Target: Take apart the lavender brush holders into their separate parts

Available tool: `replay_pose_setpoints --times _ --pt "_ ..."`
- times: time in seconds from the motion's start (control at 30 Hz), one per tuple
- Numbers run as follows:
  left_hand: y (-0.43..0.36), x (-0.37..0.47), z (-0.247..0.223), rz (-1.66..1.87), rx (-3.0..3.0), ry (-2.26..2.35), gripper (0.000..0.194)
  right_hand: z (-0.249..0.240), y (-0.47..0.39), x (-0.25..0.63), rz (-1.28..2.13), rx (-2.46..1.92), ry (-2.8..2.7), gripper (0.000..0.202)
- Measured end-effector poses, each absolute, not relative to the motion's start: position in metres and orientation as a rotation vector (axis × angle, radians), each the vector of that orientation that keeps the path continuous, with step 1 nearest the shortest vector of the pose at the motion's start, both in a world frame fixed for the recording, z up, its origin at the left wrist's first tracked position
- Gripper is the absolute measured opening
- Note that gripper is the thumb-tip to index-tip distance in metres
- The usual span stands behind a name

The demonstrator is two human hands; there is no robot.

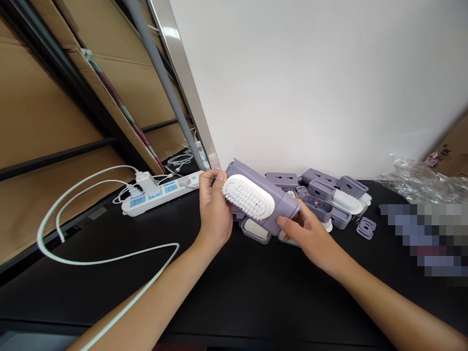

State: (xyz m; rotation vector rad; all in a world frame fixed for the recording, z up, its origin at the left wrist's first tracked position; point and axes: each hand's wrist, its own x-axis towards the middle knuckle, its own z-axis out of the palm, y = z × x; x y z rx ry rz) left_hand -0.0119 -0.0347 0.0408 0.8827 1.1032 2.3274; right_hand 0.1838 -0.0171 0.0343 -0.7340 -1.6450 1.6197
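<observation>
Above the black table I hold up a purple plastic case with a white-bristled scrub brush (249, 197) set in its face. My left hand (215, 204) grips the upper left end, thumb beside the bristles. At the lower right end, my right hand (305, 231) is closed around the purple case (280, 219), thumb on its front. Behind it lies a cluster of similar purple parts: a slotted piece (283, 179), a tray with a white insert (256, 230), another white brush (347, 202) and a small slotted plate (366, 228). Fingers behind the case are partly hidden.
A white power strip (164, 193) with plugs sits at the left, and its white cable (109, 263) loops across my left forearm. Clear plastic wrap (420, 180) and a cardboard box (451, 146) are at the right. A white wall (310, 87) rises behind the black table (234, 297).
</observation>
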Motion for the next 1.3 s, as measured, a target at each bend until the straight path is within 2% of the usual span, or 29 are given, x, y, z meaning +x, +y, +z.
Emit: replay_pose_setpoints --times 0.4,0.9,1.0,1.13,1.3 --pt "-0.036 -0.014 0.041 2.335 1.058 1.106 0.031 0.031 -0.016 0.187 1.566 -0.765 -1.698 0.020" --pt "-0.035 -0.021 0.053 2.436 0.946 0.967 0.032 0.034 -0.020 0.186 1.512 -0.758 -1.667 0.024" --pt "-0.030 -0.037 0.052 2.468 0.880 0.978 0.031 0.032 -0.017 0.187 1.515 -0.771 -1.644 0.024" --pt "-0.021 -0.072 0.053 2.509 0.814 0.925 0.017 0.027 -0.011 0.192 1.519 -0.780 -1.633 0.026" --pt "-0.011 -0.114 0.051 2.500 0.686 1.071 0.021 0.025 -0.010 0.194 1.523 -0.805 -1.603 0.028"
